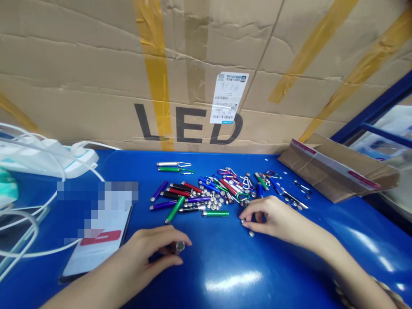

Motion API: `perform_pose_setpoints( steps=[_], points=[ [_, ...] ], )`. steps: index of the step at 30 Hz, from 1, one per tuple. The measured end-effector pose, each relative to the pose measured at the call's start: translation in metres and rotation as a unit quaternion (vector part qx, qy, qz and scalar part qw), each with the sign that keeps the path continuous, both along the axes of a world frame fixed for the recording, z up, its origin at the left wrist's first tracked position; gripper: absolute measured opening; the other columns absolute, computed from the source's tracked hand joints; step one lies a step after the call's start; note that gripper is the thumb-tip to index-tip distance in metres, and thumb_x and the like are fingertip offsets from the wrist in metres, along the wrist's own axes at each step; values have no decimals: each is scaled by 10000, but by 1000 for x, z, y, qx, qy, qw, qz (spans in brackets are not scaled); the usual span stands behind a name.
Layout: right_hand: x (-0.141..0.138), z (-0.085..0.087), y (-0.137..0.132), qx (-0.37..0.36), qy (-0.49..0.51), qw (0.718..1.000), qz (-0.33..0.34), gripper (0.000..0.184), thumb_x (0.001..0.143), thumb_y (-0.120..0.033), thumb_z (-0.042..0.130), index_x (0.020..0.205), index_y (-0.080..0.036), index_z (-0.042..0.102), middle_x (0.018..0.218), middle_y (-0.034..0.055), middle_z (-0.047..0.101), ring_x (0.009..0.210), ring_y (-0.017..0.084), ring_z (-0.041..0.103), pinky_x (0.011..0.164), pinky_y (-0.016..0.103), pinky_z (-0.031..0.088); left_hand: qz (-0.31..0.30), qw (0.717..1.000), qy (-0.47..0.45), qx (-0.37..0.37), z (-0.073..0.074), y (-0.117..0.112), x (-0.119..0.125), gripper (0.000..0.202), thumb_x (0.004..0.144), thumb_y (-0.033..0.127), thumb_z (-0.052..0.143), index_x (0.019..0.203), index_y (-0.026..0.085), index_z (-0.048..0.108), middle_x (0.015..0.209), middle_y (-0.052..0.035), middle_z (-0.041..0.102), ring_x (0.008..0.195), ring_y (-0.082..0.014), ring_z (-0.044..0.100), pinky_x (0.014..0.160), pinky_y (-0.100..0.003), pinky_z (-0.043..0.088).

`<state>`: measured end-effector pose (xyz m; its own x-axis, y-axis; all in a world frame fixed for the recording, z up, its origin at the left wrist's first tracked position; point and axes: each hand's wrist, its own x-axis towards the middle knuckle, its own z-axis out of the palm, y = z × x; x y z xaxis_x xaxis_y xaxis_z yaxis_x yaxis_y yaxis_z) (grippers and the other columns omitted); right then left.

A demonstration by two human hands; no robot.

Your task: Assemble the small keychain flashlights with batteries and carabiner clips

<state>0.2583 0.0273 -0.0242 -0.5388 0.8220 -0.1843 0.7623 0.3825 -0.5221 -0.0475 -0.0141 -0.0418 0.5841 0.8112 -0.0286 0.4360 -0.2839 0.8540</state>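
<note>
My left hand [154,249] is closed around a small flashlight tube [180,246]; only its round silver end shows past the fingers. My right hand [268,216] pinches a small silver button cell [243,221] just above the blue tabletop. Another button cell [251,234] lies under that hand, nearer to me. Beyond both hands is a pile of slim flashlight tubes in purple, red, black, blue and green, with a green tube [215,213] at its front edge. Many button cells [214,201] lie scattered among them.
Silver [167,164] and green [169,169] flashlights with carabiner clips lie at the back. A phone [96,244], white cables and a power strip [51,156] occupy the left. An open cardboard box [331,171] stands right; a large carton [106,77] walls off the back.
</note>
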Motion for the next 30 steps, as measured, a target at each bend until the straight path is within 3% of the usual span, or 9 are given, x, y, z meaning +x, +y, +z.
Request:
perform_pose_setpoints(
  steps=[7, 14, 22, 26, 30],
  points=[
    [-3, -3, 3, 17, 7, 1000, -10, 125, 798, -260, 586, 788, -163, 664, 769, 43, 667, 597, 114, 605, 566, 223, 480, -12, 1000, 15, 10, 3, -2, 1, 170, 828, 160, 595, 972, 238, 640, 905, 18, 681, 743, -106, 645, 706, -170, 495],
    [-15, -3, -2, -58, 51, 996, -54, 122, 775, -241, 553, 753, -169, 649, 668, 27, 676, 526, 118, 628, 521, 216, 505, -20, 1000, 12, -8, 10, -1, 2, 158, 827, 123, 598, 956, 203, 644, 905, 14, 679, 739, -91, 646, 691, -145, 488],
    [-15, -11, -2, -13, 31, 997, -63, 220, 774, -332, 588, 886, -171, 688, 721, 38, 685, 533, 125, 630, 502, 224, 510, -33, 999, 6, -4, 13, -2, 2, 173, 836, 131, 607, 998, 178, 646, 911, -12, 689, 768, -101, 657, 715, -151, 494],
    [-10, -18, 1, 43, 24, 998, -47, 220, 778, -396, 606, 808, -216, 728, 710, 37, 686, 575, 147, 631, 495, 241, 479, -37, 999, 8, 3, 16, -3, 2, 187, 837, 126, 607, 1012, 179, 644, 924, -15, 693, 780, -101, 654, 724, -158, 495],
    [-7, -21, 3, 32, 46, 998, -39, 240, 791, -404, 588, 777, -209, 727, 719, 47, 687, 585, 154, 628, 506, 252, 477, -38, 999, 12, 4, 18, -3, 1, 187, 841, 125, 600, 1012, 186, 644, 916, -15, 689, 773, -107, 650, 715, -177, 502]
  ],
)
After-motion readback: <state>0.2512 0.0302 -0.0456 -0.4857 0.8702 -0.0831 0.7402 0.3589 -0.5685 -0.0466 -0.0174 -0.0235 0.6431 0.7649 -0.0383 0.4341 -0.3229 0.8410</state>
